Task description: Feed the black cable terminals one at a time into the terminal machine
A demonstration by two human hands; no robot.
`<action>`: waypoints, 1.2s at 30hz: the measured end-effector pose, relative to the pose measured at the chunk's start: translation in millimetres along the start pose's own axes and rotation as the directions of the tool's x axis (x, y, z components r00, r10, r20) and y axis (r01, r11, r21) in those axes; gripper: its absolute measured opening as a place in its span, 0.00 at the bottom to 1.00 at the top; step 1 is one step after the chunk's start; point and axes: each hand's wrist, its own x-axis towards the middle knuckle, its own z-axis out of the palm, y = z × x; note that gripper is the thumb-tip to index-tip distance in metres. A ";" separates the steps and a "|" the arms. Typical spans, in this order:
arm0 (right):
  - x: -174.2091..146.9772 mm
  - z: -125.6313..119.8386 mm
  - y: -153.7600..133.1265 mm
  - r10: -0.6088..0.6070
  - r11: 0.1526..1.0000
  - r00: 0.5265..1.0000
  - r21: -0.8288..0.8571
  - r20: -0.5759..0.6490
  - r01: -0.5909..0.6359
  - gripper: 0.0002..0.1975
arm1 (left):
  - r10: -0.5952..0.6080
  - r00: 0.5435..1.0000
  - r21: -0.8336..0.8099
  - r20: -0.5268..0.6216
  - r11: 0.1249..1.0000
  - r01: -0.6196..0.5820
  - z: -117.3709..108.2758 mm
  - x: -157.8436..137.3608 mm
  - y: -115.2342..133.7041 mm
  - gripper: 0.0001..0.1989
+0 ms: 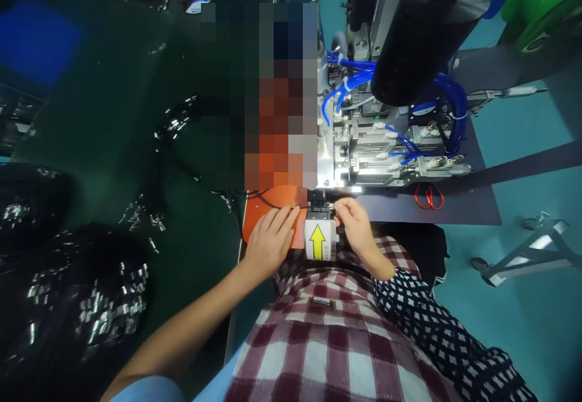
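My left hand [273, 235] lies flat on the orange plate [254, 223], fingers stretched forward, fingertips touching a thin black cable [266, 201]. From there the cable runs right, toward a small black fixture [318, 213] at the front of the machine. At the right side of that fixture, my right hand [354, 223] is closed, with thumb and forefinger pinched by a small shiny metal piece; what exactly lies between the fingertips is too small to make out. Just in front of the fixture, between both hands, is a white label [318, 241] with a yellow arrow pointing away from me.
A machine with metal cylinders [382, 168] and blue air tubes [364, 77] rises behind the fixture. Red-handled scissors [428, 197] lie right. Bundles of black cables [91, 305] with metal ends cover the dark green table [195, 256] at left. A pixelated patch hides the middle.
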 end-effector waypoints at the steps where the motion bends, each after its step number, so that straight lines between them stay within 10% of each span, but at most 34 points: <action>1: 0.6 -0.9 0.2 0.000 1.000 1.000 -0.002 0.001 0.000 0.13 | -0.006 1.000 0.025 0.002 1.000 0.006 1.2 -0.9 1.3 0.22; 13: -9.4 -35.6 4.3 0.049 0.997 0.989 0.069 -0.142 -0.040 0.21 | -0.091 0.995 -0.039 0.040 0.995 0.093 5.0 0.7 4.3 0.22; 19: -14.9 -40.4 0.6 0.040 0.998 0.985 0.056 -0.170 -0.031 0.18 | -0.099 0.991 -0.153 0.089 0.982 0.112 5.4 50.5 -11.3 0.23; 26: -25.2 -52.3 -12.1 0.061 0.997 0.978 0.064 -0.200 -0.049 0.16 | 0.146 0.969 -0.435 0.200 0.899 -0.046 -53.0 46.0 -54.4 0.15; 29: -31.6 -58.0 -17.9 0.062 0.997 0.976 0.058 -0.207 -0.051 0.13 | 0.246 0.852 -0.211 0.462 0.964 -0.163 -78.2 14.4 -65.9 0.11; 36: -34.3 -49.9 -27.2 0.065 0.996 0.985 0.071 -0.157 -0.055 0.12 | 0.254 0.794 0.088 0.552 0.929 -0.359 -80.6 1.3 -83.5 0.10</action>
